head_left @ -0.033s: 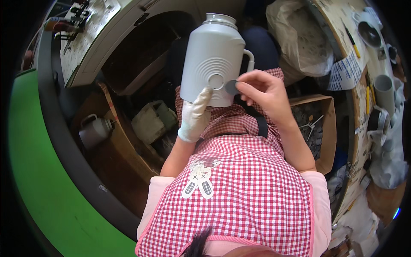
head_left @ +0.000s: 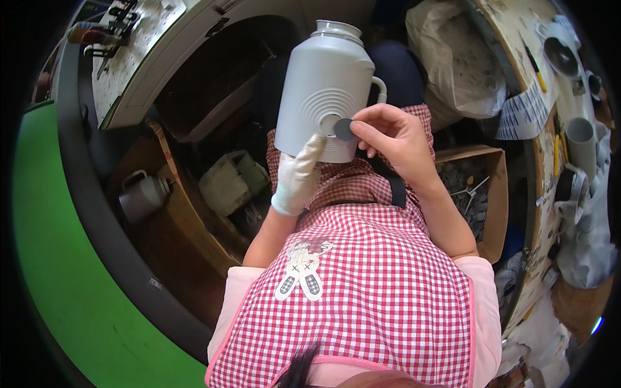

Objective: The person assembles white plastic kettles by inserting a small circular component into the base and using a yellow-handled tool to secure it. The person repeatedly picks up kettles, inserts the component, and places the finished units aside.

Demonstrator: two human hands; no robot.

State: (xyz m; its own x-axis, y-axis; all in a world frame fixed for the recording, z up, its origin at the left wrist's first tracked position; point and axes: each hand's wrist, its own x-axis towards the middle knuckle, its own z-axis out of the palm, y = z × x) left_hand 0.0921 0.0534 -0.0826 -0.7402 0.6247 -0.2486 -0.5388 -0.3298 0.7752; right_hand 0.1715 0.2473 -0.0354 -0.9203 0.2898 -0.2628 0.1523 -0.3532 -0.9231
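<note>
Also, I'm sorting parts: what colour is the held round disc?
The round disc is dark grey: head view.

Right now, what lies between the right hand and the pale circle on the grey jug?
A dark grey disc, pinched by the right hand: in the head view it overlaps the right edge of the pale circle; whether they touch is unclear.

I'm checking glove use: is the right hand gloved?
No, the right hand pinching the grey disc shows bare skin; only the left hand is gloved.
</note>
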